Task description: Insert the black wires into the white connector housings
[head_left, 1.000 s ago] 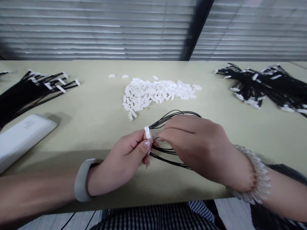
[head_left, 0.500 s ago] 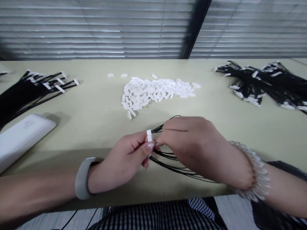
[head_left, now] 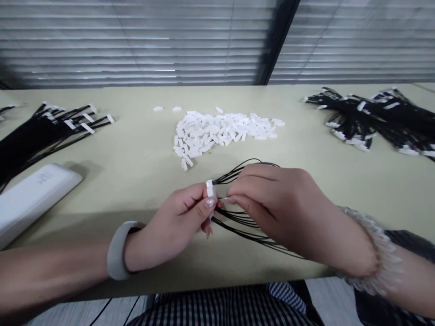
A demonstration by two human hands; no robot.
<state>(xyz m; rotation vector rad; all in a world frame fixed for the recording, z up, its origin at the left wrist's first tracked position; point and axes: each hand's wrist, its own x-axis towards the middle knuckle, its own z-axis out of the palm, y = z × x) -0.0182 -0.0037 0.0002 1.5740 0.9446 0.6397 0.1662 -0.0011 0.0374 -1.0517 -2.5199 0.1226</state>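
Note:
My left hand point(head_left: 176, 228) pinches a white plastic connector point(head_left: 210, 188) upright between thumb and fingers. Black wires point(head_left: 243, 232) run from the connector toward the right, several near its top and several lower down, passing beneath my other hand. My right hand point(head_left: 283, 213) is closed in a pinch just right of the connector. A single thin black wire point(head_left: 223, 198) shows between its fingertips and the connector. My left fingers hide the connector's lower middle, and the far ends of the wires are out of sight.
Beyond my hands lies a heap of small white connectors point(head_left: 217, 129) on the table point(head_left: 136, 181). Bundles of black cables with white ends lie left point(head_left: 34, 131) and right point(head_left: 384, 111). A white power bank point(head_left: 41, 199) rests at the left. Window blinds stand behind.
My right hand has drawn back slightly to the right, so more of the wire between it and the connector shows. My left hand and the connector have shifted slightly left.

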